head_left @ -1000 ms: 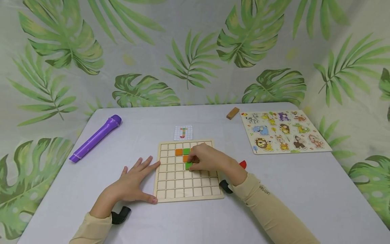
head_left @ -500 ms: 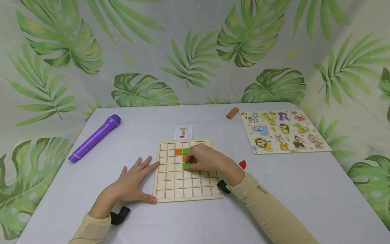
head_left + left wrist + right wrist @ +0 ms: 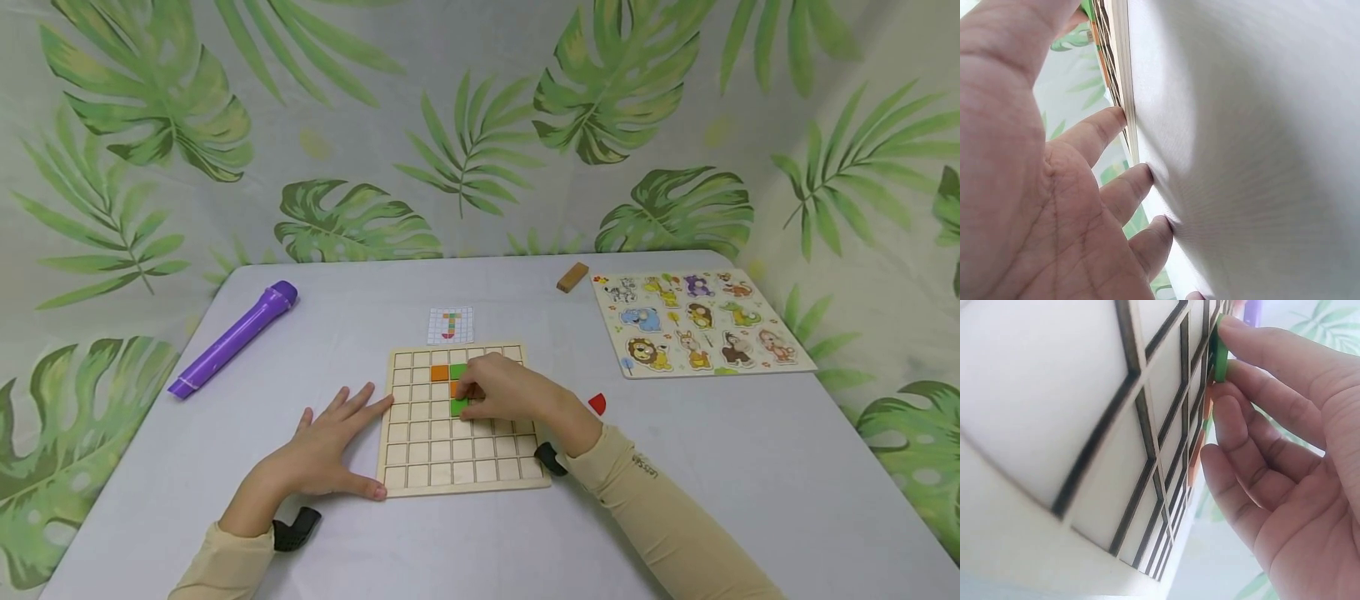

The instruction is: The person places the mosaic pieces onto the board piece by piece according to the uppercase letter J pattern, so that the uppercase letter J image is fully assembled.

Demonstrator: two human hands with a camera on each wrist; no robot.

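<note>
A wooden grid board (image 3: 420,454) lies on the table, with an orange square (image 3: 439,373) and a green square (image 3: 457,372) in its upper part. Below them are another orange piece, partly hidden by fingers, and a lower green square (image 3: 458,408). The right hand (image 3: 513,387) pinches this lower green square (image 3: 1221,353) between thumb and index finger at its grid cell; the other fingers curl loosely. The left hand (image 3: 322,450) is spread flat, its thumb and index fingertip touching the board's left edge (image 3: 1124,75), the other fingertips on the cloth.
Behind the board lies a pattern card (image 3: 451,326). A red quarter piece (image 3: 597,404) sits right of it, near the right wrist. Farther off are a purple microphone (image 3: 234,340), a wooden block (image 3: 572,277) and an animal puzzle board (image 3: 701,323).
Compared with one second ago, the right hand has shifted very slightly left with its grip on the lower green square. The left hand keeps its place at the board.
</note>
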